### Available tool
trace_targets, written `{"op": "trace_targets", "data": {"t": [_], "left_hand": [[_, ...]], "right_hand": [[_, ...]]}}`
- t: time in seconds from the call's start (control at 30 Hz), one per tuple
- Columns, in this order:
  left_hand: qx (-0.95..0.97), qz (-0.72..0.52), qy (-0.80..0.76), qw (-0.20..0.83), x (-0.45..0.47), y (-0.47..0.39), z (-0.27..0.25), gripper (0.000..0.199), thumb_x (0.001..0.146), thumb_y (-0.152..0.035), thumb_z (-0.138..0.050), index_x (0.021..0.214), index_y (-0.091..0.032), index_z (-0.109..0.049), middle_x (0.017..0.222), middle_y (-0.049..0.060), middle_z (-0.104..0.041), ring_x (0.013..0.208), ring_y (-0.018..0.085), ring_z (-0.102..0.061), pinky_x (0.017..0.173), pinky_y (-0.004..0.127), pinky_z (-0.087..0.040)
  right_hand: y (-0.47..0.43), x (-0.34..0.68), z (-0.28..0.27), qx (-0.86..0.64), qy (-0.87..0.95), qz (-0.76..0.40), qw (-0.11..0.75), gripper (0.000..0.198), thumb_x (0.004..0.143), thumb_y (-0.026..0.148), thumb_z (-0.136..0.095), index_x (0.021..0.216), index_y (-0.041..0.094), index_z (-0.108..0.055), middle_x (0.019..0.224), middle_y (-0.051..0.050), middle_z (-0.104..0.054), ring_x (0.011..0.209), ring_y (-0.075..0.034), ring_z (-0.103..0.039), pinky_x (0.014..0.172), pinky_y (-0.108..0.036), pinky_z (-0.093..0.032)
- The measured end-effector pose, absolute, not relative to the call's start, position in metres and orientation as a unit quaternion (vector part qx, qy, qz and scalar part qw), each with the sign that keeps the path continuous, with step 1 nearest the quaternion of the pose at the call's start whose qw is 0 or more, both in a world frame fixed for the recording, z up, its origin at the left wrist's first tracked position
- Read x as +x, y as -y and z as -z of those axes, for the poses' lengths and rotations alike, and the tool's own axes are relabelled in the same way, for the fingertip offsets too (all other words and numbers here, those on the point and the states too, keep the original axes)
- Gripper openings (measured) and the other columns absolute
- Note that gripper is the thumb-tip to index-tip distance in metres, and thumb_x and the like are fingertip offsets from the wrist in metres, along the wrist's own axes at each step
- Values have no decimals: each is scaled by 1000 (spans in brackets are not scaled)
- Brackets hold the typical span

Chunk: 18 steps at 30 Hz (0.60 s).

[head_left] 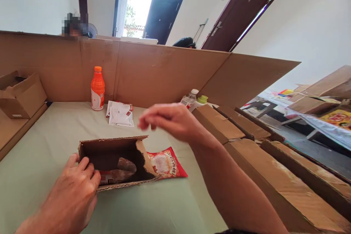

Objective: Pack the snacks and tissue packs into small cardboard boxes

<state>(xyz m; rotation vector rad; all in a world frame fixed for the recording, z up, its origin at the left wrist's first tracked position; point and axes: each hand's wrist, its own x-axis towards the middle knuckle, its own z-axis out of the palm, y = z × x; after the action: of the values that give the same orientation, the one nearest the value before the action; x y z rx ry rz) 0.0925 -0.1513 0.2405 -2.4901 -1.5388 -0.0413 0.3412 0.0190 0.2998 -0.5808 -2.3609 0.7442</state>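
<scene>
Packing the small box — partly filled

We see 1 packet inside the box (pixel 115 161), which our left hand (pixel 74 186) steadies with fingers loosely curled; the red packet (pixel 166 163) lies outside beside it, our right hand (pixel 171 120) hovering open, empty.

An orange bottle (pixel 97 88) stands by the cardboard wall (pixel 153 71), white sachets (pixel 120 114) lying just beside it. Flat cardboard boxes (pixel 246 135) are stacked on the right, and a small box (pixel 20 95) sits far left.

small cardboard box (pixel 115 153) | open, on its side | red snack packet (pixel 166 163) just beside
</scene>
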Motion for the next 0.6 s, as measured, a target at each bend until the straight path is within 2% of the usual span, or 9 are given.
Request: {"op": "trace_targets", "data": {"t": [0.07,0.1,0.13,0.2,0.27,0.37,0.47,0.53,0.6], "left_hand": [[-851,47,503,144,92,152,-238,29,76,-26,-61,95,-13,-78,107,20,-77,115,42,-66,106,65,-44],[-856,52,493,150,92,152,-237,32,76,-27,-60,99,-13,-79,113,21,-75,119,42,-64,109,63,-43],[-862,44,483,145,92,151,-238,35,77,-27,-59,102,-13,-78,116,21,-74,119,40,-65,109,59,-45],[-872,3,475,120,92,144,-243,41,76,-25,-56,110,-14,-76,122,21,-72,114,37,-68,100,52,-54],[-871,-44,481,91,91,135,-248,50,75,-23,-53,120,-13,-72,128,23,-69,113,38,-69,92,51,-57],[-860,-82,503,22,85,123,-255,59,72,-22,-52,129,-14,-65,128,22,-69,107,37,-70,87,50,-58],[-853,-77,513,-64,80,118,-258,59,70,-16,-51,128,-21,-64,115,12,-74,98,30,-71,86,42,-56],[-847,-59,520,-91,79,117,-257,55,71,-13,-49,123,-23,-65,107,9,-75,95,27,-71,86,38,-54],[-845,-38,526,-90,81,117,-256,48,73,-11,-50,116,-23,-67,99,8,-75,89,25,-71,83,37,-53]], "right_hand": [[-72,336,-279,-343,864,-194,314,27,101,29,-47,110,17,-70,101,-7,-77,89,-17,-70,77,-30,-55],[-100,327,-264,-399,871,-155,239,27,99,25,-49,114,17,-69,109,-8,-76,98,-19,-70,85,-33,-54],[-127,316,-247,-443,875,-122,154,31,96,23,-52,124,20,-66,121,-7,-73,109,-20,-67,95,-35,-51],[-174,292,-213,-466,873,-116,88,52,85,24,-69,136,21,-60,140,-11,-63,128,-27,-58,107,-41,-44],[-208,273,-185,-477,869,-122,56,75,73,27,-82,142,20,-54,150,-16,-53,139,-34,-47,113,-48,-36],[-236,259,-159,-500,856,-127,28,89,62,30,-89,142,18,-51,153,-21,-47,145,-39,-37,117,-55,-25],[-243,261,-150,-515,845,-141,24,80,60,28,-90,132,17,-57,146,-21,-54,143,-40,-39,116,-56,-24],[-238,267,-150,-516,840,-167,23,59,61,24,-87,115,16,-63,126,-16,-68,130,-36,-53,110,-51,-36],[-226,276,-155,-507,837,-204,29,35,66,21,-82,95,16,-64,100,-8,-73,104,-27,-68,95,-39,-51]]}}
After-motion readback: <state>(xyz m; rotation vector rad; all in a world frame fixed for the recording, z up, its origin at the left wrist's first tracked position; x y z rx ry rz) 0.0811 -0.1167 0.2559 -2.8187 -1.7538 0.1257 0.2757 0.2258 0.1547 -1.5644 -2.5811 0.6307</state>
